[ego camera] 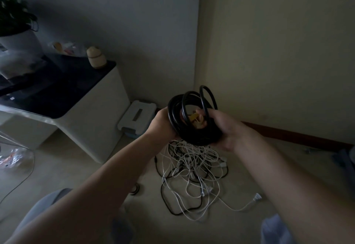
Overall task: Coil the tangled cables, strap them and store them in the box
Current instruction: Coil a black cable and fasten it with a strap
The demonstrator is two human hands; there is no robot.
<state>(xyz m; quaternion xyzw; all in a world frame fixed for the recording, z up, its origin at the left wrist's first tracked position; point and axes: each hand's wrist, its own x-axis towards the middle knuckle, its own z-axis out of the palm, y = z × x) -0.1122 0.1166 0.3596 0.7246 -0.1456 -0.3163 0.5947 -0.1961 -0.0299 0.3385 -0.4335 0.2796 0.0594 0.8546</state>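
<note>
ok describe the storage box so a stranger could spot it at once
Find the white cabinet with the dark top, at left. On the floor between it and the room's corner sits the box. It alone is pale and lidded, with a bluish latch.

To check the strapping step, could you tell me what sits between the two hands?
Head view: a black cable coil with a yellow strap, gripped by the left hand and right hand.

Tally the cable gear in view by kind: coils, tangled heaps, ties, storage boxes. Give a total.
Black coil, gripped by left hand and right hand: 1
Tangled heap of white and black cables on the floor: 1
Yellow tie inside the coil: 1
Lidded storage box: 1
Total: 4
</note>
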